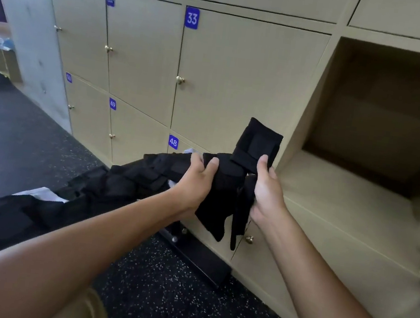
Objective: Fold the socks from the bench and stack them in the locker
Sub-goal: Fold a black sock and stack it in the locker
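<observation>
Two hands gripping black socks beside locker labels 33, 48, 49.

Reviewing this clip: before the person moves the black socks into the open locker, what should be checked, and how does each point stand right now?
1. Left hand grips the black socks: ok.
2. Right hand pinches the folded upper end: ok.
3. Fold finished: not ok; two loose ends hang below the hands.
4. Open locker has its door out of the way and bare floor showing: ok.
5. Earlier socks already stacked inside: cannot tell; none show, but the back is dark.
6. More socks waiting in the bench pile: ok, a dark heap lies there.
</observation>
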`<state>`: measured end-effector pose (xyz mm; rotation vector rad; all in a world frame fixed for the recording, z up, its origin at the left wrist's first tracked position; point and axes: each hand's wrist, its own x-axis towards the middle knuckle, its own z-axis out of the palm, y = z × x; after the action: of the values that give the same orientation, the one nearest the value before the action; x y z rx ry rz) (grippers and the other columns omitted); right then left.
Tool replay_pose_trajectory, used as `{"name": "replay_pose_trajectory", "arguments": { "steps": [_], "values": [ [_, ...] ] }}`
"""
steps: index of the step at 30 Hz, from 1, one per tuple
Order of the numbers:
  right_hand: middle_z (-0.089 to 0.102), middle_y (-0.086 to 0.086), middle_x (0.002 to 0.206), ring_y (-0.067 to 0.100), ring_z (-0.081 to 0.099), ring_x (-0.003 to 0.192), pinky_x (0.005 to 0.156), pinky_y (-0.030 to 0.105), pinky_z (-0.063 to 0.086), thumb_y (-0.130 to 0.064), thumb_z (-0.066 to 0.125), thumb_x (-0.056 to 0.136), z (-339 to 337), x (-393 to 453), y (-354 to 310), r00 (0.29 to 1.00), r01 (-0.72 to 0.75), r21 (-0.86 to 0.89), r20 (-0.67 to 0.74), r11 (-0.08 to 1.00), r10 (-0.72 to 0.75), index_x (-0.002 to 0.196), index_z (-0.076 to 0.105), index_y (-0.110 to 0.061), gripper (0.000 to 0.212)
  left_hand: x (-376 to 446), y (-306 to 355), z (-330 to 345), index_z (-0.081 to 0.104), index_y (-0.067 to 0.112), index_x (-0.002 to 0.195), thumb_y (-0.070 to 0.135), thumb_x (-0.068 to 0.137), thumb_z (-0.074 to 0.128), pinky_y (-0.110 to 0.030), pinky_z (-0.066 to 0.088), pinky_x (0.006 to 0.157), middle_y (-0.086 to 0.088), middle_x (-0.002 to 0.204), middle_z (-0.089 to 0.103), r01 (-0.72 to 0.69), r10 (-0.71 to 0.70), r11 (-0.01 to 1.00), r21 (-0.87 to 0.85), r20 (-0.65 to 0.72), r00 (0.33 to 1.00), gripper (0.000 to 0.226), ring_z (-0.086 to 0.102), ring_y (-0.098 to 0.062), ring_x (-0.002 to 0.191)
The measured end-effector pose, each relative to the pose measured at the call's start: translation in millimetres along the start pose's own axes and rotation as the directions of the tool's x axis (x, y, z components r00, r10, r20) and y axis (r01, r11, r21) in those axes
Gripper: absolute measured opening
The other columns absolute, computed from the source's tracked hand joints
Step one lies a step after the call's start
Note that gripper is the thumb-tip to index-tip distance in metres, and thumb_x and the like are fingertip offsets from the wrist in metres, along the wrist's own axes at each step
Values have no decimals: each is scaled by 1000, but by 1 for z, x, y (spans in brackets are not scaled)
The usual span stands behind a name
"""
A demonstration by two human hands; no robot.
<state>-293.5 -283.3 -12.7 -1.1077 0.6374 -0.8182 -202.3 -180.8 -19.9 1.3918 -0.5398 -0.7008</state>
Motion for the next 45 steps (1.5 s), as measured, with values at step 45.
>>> {"name": "replay_pose_trajectory", "arguments": {
  "steps": [45],
  "values": [
    [79, 5, 99, 16, 71, 109, 102, 36, 52, -49, 48, 101, -100, 71, -15, 997, -70, 181, -21, 981, 75, 158, 24, -26, 66, 66, -66, 96, 60, 6, 132, -6, 72, 78, -53, 60, 91, -29, 122, 69, 412, -240, 877, -247, 517, 822, 63, 69, -45, 112]
  ]
}}
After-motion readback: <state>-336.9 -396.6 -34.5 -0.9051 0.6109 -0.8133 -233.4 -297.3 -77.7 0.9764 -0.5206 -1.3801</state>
